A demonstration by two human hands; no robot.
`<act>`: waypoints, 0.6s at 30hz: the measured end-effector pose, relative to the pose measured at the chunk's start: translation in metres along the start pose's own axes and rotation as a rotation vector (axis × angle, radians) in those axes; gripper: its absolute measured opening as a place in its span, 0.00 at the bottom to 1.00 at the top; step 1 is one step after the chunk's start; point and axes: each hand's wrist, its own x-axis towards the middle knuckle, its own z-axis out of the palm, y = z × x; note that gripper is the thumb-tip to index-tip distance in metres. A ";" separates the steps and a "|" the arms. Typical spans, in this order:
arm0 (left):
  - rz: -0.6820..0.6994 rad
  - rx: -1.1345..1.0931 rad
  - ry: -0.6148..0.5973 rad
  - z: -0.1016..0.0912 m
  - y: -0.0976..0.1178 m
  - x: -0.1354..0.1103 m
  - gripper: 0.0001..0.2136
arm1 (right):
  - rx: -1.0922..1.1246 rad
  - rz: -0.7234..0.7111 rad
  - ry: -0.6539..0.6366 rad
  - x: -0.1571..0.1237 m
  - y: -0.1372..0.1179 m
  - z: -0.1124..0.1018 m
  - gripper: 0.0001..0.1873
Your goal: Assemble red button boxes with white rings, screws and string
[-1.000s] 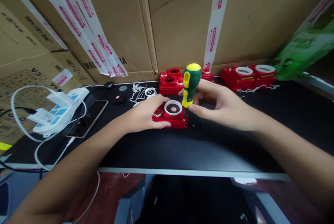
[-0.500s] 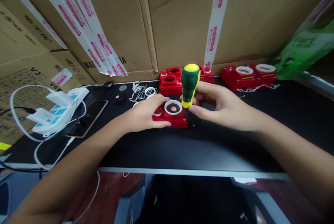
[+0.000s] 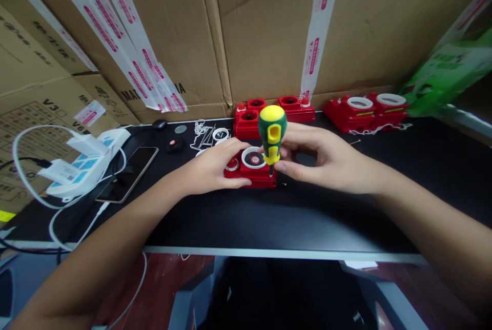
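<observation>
Right grip [image 3: 323, 158]: fingers closed about the lower handle of a green-and-yellow screwdriver [image 3: 272, 130], near upright, shaft down at the near right corner of a red housing [image 3: 259, 181]. Left grip [image 3: 211, 168]: clasping the housing's left end, thumb along the front. Housing lies on the tabletop [image 3: 269, 222], between both grips. Small screw-like piece [image 3: 284, 184] just below the right grip. Ringed red units [image 3: 348, 119] beyond it, rightward; phone [image 3: 132, 172] left of the left grip.
</observation>
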 end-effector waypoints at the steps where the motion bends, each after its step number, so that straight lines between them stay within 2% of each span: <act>1: 0.001 0.003 -0.001 0.000 0.000 0.000 0.30 | -0.016 -0.011 -0.002 0.000 0.000 0.000 0.07; 4: 0.002 0.014 0.002 0.000 0.000 0.000 0.29 | 0.009 0.043 0.030 -0.001 0.002 0.002 0.10; 8: -0.006 0.025 0.006 -0.001 0.001 0.000 0.30 | 0.161 0.135 0.071 -0.003 0.001 0.005 0.18; 13: -0.009 0.020 0.011 0.000 0.001 0.000 0.29 | 0.155 0.103 0.058 0.000 -0.004 0.003 0.14; 18: -0.038 0.022 0.011 -0.001 0.001 0.000 0.28 | 0.152 0.125 0.166 0.000 0.000 0.003 0.17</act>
